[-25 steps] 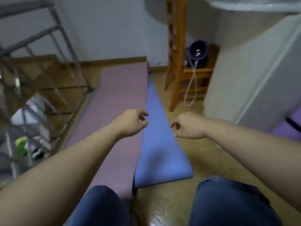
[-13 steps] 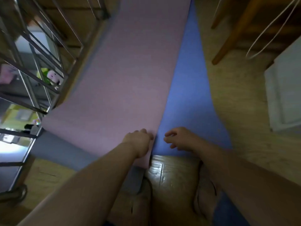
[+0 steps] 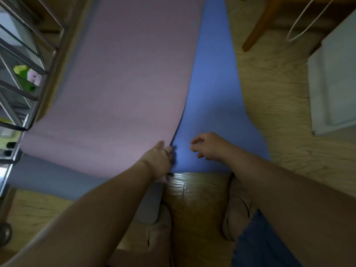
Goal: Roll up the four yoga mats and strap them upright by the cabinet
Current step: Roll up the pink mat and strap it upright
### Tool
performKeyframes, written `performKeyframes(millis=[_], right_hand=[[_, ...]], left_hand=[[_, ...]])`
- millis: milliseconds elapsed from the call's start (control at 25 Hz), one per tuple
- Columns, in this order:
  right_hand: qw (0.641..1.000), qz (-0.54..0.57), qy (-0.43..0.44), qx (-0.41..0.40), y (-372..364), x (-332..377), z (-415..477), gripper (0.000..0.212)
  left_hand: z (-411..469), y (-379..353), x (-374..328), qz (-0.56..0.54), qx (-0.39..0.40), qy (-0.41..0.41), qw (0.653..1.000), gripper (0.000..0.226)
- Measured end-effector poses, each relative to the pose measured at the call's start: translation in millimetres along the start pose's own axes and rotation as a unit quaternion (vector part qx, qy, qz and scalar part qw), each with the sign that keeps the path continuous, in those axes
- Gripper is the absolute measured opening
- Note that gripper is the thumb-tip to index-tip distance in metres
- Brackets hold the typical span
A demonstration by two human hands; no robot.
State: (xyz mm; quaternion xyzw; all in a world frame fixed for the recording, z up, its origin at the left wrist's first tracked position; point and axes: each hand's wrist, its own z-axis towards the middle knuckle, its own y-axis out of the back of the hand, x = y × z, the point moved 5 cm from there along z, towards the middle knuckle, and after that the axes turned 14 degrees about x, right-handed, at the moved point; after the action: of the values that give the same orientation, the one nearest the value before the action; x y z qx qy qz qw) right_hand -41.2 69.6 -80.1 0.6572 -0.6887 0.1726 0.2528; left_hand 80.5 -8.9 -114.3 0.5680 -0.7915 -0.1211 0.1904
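A pink yoga mat point(image 3: 123, 83) lies flat on the wooden floor, overlapping a blue mat point(image 3: 213, 105) on its right. Under the pink mat's near end a grey mat point(image 3: 48, 176) sticks out. My left hand point(image 3: 157, 162) grips the pink mat's near right corner, fingers curled around its edge. My right hand point(image 3: 209, 146) hovers just above the blue mat's near end with fingers loosely spread, holding nothing. My two feet stand on the floor just below the mats' near edges.
A metal railing point(image 3: 23, 60) runs along the left, with a drop behind it. A wooden chair leg point(image 3: 258, 26) and a white cord point(image 3: 308, 18) are at the upper right. A white cabinet point(image 3: 335, 78) stands at the right.
I have bent down, so the view dropped from the room to the mats' near ends. My left hand has closed on the pink mat's corner; my right hand lowered over the blue mat.
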Motion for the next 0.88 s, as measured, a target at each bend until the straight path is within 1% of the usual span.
performKeyframes(millis=[80, 120, 160, 200, 280, 360, 440, 480, 560, 600, 640, 720, 800, 840, 880], right_hand=[[1.0, 0.005, 0.027, 0.0, -6, 11, -20, 0.032], [0.999, 0.015, 0.038, 0.0, -9, 17, -35, 0.037], [0.998, 0.035, 0.048, 0.002, -11, 24, -52, 0.043], [0.997, 0.056, 0.055, 0.003, -13, 28, -65, 0.05], [0.993, 0.087, 0.081, -0.003, -15, 43, -104, 0.066], [0.984, 0.123, 0.126, -0.032, -14, 63, -151, 0.082], [0.972, 0.139, 0.176, -0.064, -11, 82, -190, 0.098], [0.965, 0.131, 0.211, -0.081, -9, 94, -213, 0.106], [0.95, 0.099, 0.275, -0.11, -8, 112, -262, 0.122], [0.942, 0.081, 0.3, -0.125, -7, 117, -284, 0.126], [0.935, 0.072, 0.322, -0.133, -8, 120, -303, 0.126], [0.924, 0.062, 0.357, -0.121, -15, 120, -338, 0.12], [0.917, 0.062, 0.377, -0.112, -23, 119, -361, 0.109], [0.912, 0.063, 0.387, -0.123, -25, 122, -377, 0.097], [0.904, 0.067, 0.397, -0.141, -25, 126, -395, 0.078]], left_hand=[[-39, 22, 24, -0.036, -0.082, 0.008, 0.996, 0.04], [-65, 36, 37, -0.046, -0.155, 0.01, 0.987, 0.036], [-96, 53, 50, -0.055, -0.245, 0.009, 0.968, 0.033], [-123, 66, 63, -0.065, -0.299, 0.013, 0.952, 0.028], [-186, 95, 88, -0.108, -0.391, 0.026, 0.914, 0.013], [-259, 135, 93, -0.161, -0.482, 0.04, 0.861, 0.007], [-327, 178, 80, -0.218, -0.573, 0.034, 0.789, 0.006], [-364, 198, 68, -0.232, -0.613, 0.032, 0.755, 0.007], [-427, 227, 42, -0.258, -0.665, 0.03, 0.7, 0.008], [-456, 238, 30, -0.268, -0.69, 0.026, 0.672, 0.006], [-484, 246, 18, -0.276, -0.714, 0.021, 0.644, 0.003], [-536, 257, -6, -0.286, -0.761, 0.014, 0.582, 0.013], [-574, 262, -21, -0.303, -0.797, 0.013, 0.522, 0.018], [-592, 263, -26, -0.31, -0.812, 0.017, 0.494, 0.017], [-606, 262, -29, -0.319, -0.824, 0.02, 0.468, 0.015]])
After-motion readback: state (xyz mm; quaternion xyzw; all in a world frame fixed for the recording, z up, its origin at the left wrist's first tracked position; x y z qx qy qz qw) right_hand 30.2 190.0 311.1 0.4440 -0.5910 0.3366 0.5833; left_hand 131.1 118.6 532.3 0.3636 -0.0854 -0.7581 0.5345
